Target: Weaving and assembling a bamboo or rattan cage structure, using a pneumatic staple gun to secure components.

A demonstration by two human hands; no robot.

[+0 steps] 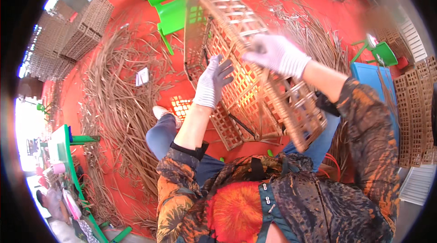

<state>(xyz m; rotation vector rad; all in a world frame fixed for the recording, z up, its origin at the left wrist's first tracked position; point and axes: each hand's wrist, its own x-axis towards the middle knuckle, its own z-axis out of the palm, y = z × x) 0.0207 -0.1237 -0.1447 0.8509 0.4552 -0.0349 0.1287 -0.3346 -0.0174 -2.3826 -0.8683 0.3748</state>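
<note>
A large brown woven basket (241,68) with an open lattice stands tilted between my knees, its thick rim running down toward my right leg. My left hand (213,83), in a white striped glove with grey fingertips, is at the basket's inner side. Its fingers are stretched and apart. My right hand (277,55), in a matching glove, is closed at the upper rim, fingers curled together. Whatever it pinches is hidden by the fingers and motion blur. A thin tan strip (233,51) shows on the basket between the hands.
Loose brown strips (127,93) cover the red floor at left, with another heap (314,33) at right. A green chair (166,6) stands beyond the basket. Stacked woven baskets (82,33) line the left, and more baskets (414,111) stand right, beside a blue table (375,79).
</note>
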